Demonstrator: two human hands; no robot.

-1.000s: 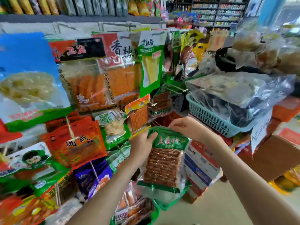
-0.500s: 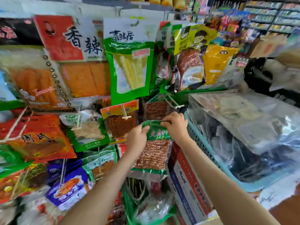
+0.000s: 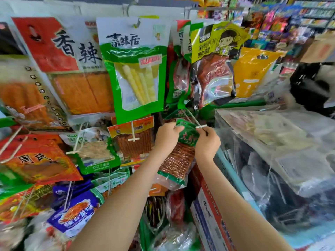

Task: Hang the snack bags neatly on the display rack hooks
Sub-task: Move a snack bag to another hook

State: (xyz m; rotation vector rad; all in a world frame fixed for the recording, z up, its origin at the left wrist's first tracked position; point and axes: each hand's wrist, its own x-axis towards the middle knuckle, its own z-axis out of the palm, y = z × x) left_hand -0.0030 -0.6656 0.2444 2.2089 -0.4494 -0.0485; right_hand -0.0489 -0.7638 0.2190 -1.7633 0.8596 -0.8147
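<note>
A green-topped snack bag (image 3: 178, 160) with brown sticks inside hangs between my two hands. My left hand (image 3: 165, 137) pinches its top left corner and my right hand (image 3: 206, 142) pinches its top right corner. The bag's green header sits right at the tip of a white double-wire rack hook (image 3: 196, 122) with a small crossbar end. Whether the hook passes through the bag's hole is hidden by my fingers. Similar green bags hang further back on that same hook.
The rack is crowded with hanging bags: a green-and-white bag (image 3: 135, 69) above, an orange stick bag (image 3: 135, 140) on the neighbouring hook to the left, a red bag (image 3: 39, 160) far left. A blue basket (image 3: 233, 176) of clear-wrapped packs stands close on the right, a printed carton (image 3: 208, 214) below.
Both hands have carried the green bag up and toward the rack, from below the hooks to the tip of the white hook. The view has moved closer to the rack.
</note>
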